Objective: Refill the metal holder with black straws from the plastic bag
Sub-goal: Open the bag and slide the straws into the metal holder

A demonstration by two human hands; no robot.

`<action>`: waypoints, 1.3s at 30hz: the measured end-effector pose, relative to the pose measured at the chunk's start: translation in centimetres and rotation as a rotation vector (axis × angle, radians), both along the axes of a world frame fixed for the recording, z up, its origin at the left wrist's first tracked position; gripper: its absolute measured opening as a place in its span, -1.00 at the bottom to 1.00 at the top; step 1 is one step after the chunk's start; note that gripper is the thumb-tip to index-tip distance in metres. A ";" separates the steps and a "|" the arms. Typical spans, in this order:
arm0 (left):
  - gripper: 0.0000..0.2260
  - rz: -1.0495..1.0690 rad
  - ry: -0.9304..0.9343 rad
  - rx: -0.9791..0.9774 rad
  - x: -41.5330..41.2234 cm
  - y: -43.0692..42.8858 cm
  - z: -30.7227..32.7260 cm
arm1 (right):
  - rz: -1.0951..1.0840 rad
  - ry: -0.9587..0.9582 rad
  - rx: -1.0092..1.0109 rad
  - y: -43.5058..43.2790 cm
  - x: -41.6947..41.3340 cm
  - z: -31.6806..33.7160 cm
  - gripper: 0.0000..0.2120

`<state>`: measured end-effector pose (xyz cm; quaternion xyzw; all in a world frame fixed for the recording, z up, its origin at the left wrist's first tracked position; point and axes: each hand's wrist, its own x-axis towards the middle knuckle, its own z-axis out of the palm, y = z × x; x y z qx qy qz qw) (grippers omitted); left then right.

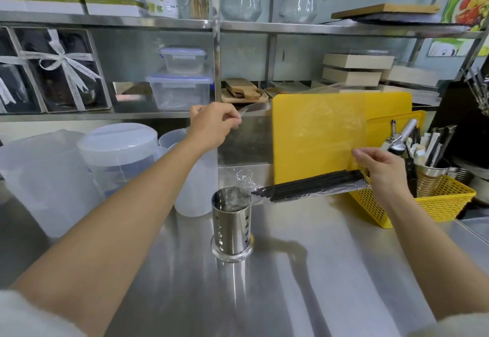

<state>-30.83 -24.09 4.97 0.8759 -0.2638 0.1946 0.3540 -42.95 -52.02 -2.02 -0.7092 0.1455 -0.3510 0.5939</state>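
My right hand is closed around one end of the straws, pinching them through the bag that wraps them. My left hand is raised and closed on the far corner of the same clear bag, fingers pinching the film, so the plastic is stretched into a sheet between my two hands in front of the yellow board.

The straws lie nearly level, long axis running from my right hand toward the left, tilted slightly down at the free ends. Those ends point at the open mouth of the holder and stop just beside its rim, above it rather than inside. A crumpled bit of film hangs over the holder's opening.

The holder stands upright on the steel counter, with bare counter in front of it and to its right. Behind it to the left a white jug stands close, with more jugs beyond. To the right, under my right hand, sits the yellow basket, its near corner close below the gripped end of the straws. The board closes off the back.
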 end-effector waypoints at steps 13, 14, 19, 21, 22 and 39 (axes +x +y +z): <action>-0.88 0.021 0.031 -0.047 0.6 1.4 -0.9 | -0.002 -0.030 0.014 0.8 1.3 1.3 -0.94; -0.88 0.031 0.035 -0.049 0.6 1.5 -0.9 | -0.002 -0.030 0.010 0.8 1.5 1.6 -0.90; -0.88 0.021 0.092 -0.086 1.0 2.5 -1.7 | 0.000 -0.035 -0.064 1.1 2.8 3.7 -0.87; -0.87 0.008 0.120 -0.122 1.0 3.0 -1.9 | 0.014 -0.037 -0.100 1.5 3.5 4.8 -0.94; -0.88 0.003 0.135 -0.142 0.9 3.4 -2.1 | 0.023 -0.034 -0.122 1.8 3.9 5.4 -0.95; -0.89 0.167 0.378 -0.375 1.5 9.4 -7.6 | 0.184 0.002 -0.468 9.0 10.1 10.0 -0.90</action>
